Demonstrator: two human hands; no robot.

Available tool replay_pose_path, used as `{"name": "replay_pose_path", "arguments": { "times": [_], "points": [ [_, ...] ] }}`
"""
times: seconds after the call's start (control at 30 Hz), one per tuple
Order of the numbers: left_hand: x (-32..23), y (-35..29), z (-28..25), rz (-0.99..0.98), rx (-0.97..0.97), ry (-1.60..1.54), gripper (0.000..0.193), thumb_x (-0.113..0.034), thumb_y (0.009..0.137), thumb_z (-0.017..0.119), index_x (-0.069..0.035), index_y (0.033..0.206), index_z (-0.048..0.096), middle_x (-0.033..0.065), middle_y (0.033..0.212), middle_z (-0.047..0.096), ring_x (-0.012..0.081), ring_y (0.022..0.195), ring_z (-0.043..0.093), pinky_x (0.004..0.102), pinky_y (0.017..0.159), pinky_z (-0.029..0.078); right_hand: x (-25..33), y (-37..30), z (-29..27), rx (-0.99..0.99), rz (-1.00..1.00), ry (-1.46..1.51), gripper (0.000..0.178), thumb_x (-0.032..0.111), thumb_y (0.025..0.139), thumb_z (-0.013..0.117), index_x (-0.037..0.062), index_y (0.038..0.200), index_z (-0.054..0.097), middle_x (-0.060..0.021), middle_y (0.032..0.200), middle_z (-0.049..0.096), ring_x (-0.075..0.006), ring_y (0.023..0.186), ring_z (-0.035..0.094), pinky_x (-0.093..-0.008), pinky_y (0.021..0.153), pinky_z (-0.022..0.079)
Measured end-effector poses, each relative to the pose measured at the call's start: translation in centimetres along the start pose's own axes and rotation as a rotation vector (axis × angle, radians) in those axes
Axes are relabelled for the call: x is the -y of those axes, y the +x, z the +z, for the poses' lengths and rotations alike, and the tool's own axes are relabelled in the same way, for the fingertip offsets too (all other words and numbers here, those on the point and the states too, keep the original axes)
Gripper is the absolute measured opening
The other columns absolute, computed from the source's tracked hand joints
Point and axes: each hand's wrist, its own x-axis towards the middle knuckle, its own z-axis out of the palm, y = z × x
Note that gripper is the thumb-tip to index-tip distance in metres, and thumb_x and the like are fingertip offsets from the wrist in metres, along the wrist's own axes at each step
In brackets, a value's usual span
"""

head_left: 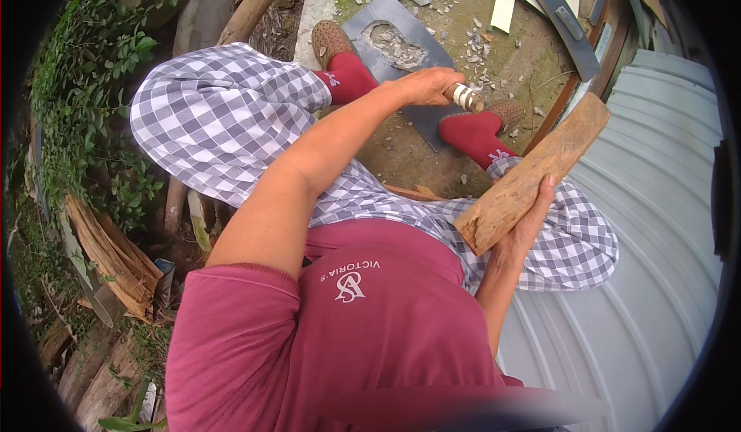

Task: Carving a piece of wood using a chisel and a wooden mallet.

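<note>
My left hand (pixel 426 86) is closed around a round wooden handle (pixel 466 98) bound with white bands, held out above the ground between my feet. Any working part of this tool is hidden, so I cannot tell its kind. In my right hand (pixel 526 223) rests a thick, rough piece of split wood (pixel 536 171), gripped near its lower end, thumb along its side. The wood slants up and away to the right, over my right knee, apart from the handle. Between my feet lies a dark grey flat panel (pixel 369 24) with a ragged hole.
Grey chips (pixel 482 65) litter the ground around the panel. Ribbed metal sheeting (pixel 617 277) lies along the right, with panel strips (pixel 567 34) beyond it. Leafy plants (pixel 100 84), logs (pixel 258 3) and a splintered wood chunk (pixel 116 258) are on the left.
</note>
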Motion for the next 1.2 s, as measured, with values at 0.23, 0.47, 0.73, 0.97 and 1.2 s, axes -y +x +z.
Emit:
{"name": "replay_pose_path", "arguments": {
  "times": [0.23,0.47,0.73,0.97,1.2],
  "points": [
    [0.4,0.0,-0.3,-0.040,-0.024,-0.002,0.027,-0.006,0.069,0.064,-0.007,0.093,0.053,0.0118,0.086,0.055,0.0312,0.087,0.056,0.0403,0.076,0.044,-3.0,2.2,2.2,0.232,0.331,-0.256,0.051,0.039,0.090,0.055,0.0000,0.123,0.048,-0.0094,0.105,0.057,-0.0166,0.091,0.058,-0.0292,0.077,0.048],
    [0.8,0.9,-0.1,-0.002,-0.043,-0.034,0.028,-0.008,0.068,0.066,-0.006,0.092,0.052,0.0119,0.085,0.055,0.0308,0.085,0.057,0.0403,0.074,0.045,5.8,0.8,4.0,0.025,-0.271,-0.127,0.062,0.050,0.084,0.059,-0.0028,0.115,0.048,-0.0146,0.093,0.060,-0.0238,0.078,0.063,-0.0334,0.068,0.055],
    [0.3,1.4,-0.3,-0.039,-0.050,-0.053,0.028,-0.008,0.067,0.065,-0.005,0.091,0.052,0.0123,0.085,0.056,0.0305,0.083,0.058,0.0402,0.071,0.045,-7.4,4.0,1.3,0.169,0.081,-0.390,0.058,0.040,0.091,0.055,-0.0027,0.129,0.043,-0.0113,0.117,0.052,-0.0187,0.108,0.049,-0.0300,0.093,0.040],
    [0.5,0.7,-0.7,-0.020,-0.114,-0.020,0.029,-0.010,0.069,0.066,-0.006,0.095,0.054,0.0129,0.088,0.058,0.0312,0.085,0.058,0.0400,0.074,0.046,1.4,3.0,2.6,0.016,-0.086,-0.091,0.056,0.044,0.085,0.061,-0.0007,0.117,0.049,-0.0129,0.096,0.060,-0.0211,0.080,0.062,-0.0325,0.070,0.054],
    [0.9,1.0,-0.6,-0.003,-0.170,-0.017,0.030,-0.011,0.069,0.067,-0.006,0.095,0.054,0.0132,0.091,0.059,0.0314,0.087,0.058,0.0402,0.074,0.045,2.1,2.7,2.1,-0.075,-0.398,-0.113,0.063,0.048,0.092,0.047,-0.0024,0.126,0.035,-0.0169,0.108,0.052,-0.0256,0.095,0.061,-0.0382,0.080,0.055]
  ]
}}
